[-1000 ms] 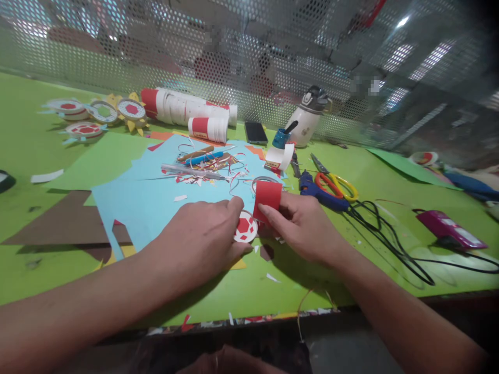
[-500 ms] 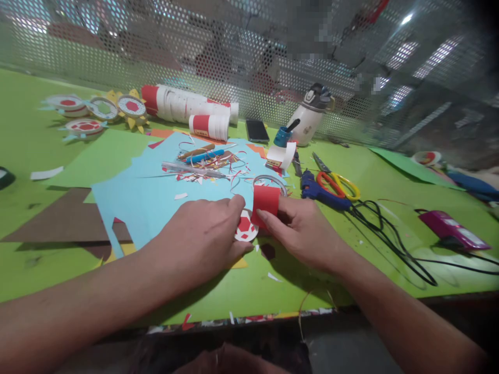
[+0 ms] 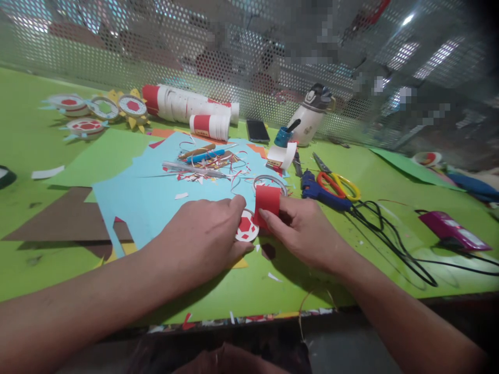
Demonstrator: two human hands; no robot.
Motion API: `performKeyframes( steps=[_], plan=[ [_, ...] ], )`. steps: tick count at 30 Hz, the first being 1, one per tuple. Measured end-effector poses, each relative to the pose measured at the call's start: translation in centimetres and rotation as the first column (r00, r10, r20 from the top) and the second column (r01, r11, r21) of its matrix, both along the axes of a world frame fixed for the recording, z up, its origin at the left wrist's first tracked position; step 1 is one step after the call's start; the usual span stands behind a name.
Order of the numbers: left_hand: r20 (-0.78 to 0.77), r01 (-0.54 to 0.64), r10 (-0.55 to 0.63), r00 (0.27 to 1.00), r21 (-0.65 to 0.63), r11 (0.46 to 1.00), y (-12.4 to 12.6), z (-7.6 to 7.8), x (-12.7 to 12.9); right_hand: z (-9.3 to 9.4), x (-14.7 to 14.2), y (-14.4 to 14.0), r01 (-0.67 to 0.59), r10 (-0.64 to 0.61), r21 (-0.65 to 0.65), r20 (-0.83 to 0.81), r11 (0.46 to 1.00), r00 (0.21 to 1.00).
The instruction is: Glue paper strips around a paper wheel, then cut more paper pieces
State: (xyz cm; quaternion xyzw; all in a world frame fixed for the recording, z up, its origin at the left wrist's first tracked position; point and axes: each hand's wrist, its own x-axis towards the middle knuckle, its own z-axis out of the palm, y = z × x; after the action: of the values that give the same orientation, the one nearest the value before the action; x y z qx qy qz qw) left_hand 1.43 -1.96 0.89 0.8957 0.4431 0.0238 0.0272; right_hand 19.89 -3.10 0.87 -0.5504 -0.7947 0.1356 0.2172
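My left hand (image 3: 212, 231) is closed on a small white paper disc (image 3: 246, 226) patterned with red shapes; the fingers cover its left side. Just right of it, my right hand (image 3: 298, 223) pinches a curved piece of red paper (image 3: 267, 203), thumb in front and fingers behind. The disc and the red paper are side by side; whether they touch I cannot tell. Behind the red paper lies a thin ring (image 3: 270, 183), perhaps cut from a paper cup. Blue sheets of paper (image 3: 152, 182) spread under and beyond my left hand.
Pens (image 3: 202, 156) and paper scraps lie ahead. A blue glue gun (image 3: 323, 193), scissors (image 3: 339, 182) and black cable (image 3: 390, 244) are on the right. Paper cups (image 3: 210, 127), a phone (image 3: 257, 131) and a bottle (image 3: 307, 119) stand at the back. Decorated paper turtles (image 3: 83, 127) sit far left.
The red paper in my right hand has shifted very slightly right, and a little more of the disc shows. My left hand has hardly moved.
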Motion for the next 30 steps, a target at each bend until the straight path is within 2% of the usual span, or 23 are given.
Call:
performKeyframes(
  steps=[6, 12, 30],
  plan=[
    [0.024, 0.01, -0.011, 1.0, 0.018, 1.0, 0.12, -0.07, 0.03, 0.13, -0.04, -0.1, 0.001, -0.002, -0.019, -0.055, 1.0, 0.998],
    [0.027, 0.011, -0.011, 1.0, 0.012, 1.0, 0.14, -0.2, 0.09, 0.55, 0.29, 0.01, 0.082, -0.086, -0.038, -0.119, 0.996, 0.989],
    [0.02, 0.013, -0.014, 1.0, 0.012, 1.0, -0.03, 0.25, -0.05, 0.3, -0.26, 0.05, 0.048, -0.054, -0.064, -0.107, 0.997, 0.993]
  ],
)
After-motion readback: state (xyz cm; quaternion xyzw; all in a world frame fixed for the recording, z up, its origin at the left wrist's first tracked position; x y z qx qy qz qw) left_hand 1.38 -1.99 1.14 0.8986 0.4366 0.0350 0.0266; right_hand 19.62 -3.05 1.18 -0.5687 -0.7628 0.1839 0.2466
